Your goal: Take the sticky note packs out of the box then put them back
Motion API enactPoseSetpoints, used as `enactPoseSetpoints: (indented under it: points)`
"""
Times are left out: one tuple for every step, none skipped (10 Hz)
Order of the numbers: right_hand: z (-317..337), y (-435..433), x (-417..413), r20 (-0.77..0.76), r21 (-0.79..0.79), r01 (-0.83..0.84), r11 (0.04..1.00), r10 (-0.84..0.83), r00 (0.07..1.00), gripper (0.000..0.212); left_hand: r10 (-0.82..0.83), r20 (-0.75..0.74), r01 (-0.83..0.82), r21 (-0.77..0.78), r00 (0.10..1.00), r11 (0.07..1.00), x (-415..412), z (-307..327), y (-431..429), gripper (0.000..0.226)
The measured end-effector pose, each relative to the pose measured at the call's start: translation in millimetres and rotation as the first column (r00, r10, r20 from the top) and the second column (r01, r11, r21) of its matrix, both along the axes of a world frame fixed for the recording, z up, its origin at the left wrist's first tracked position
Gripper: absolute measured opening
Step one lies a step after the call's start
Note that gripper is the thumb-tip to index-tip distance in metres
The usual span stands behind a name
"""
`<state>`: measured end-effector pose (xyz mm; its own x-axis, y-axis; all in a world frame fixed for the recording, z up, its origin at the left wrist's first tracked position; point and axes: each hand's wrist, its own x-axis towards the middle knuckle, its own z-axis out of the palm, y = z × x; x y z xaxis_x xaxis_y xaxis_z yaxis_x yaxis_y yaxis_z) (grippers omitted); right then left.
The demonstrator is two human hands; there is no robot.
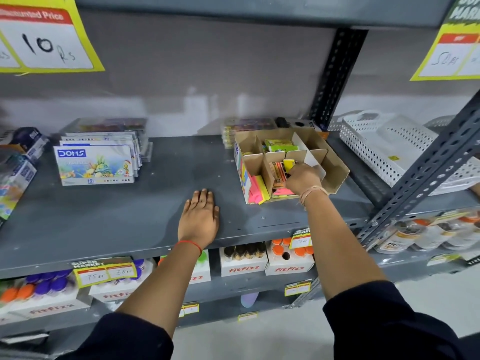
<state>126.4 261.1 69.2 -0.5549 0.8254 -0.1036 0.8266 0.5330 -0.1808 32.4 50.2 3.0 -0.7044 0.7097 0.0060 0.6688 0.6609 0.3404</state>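
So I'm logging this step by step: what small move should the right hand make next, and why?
Probably lift the yellow pack straight up and out. The right hand is closed on it inside a middle compartment of the cardboard box, the dividers stand close on both sides, and the left hand rests flat on the shelf.

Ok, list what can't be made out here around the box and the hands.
All head view:
- Right hand fingertips: curled into the box, so the grip on the yellow pack is unclear.
- Pack count: dividers and the hand hide the lower ones.
- Pack print: too small, blurred.
- Left hand palm: face down on the shelf, underside hidden.
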Motion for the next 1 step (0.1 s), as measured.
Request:
enactPoseSetpoints:
  points:
    - [4.0,-17.1,7.1,-0.048,0.079,-0.001,0.997,0.005,0.999,0.030,0.005,0.011,-0.006,0.036,1.000,0.999,2.9,2.1,-2.9,0.053]
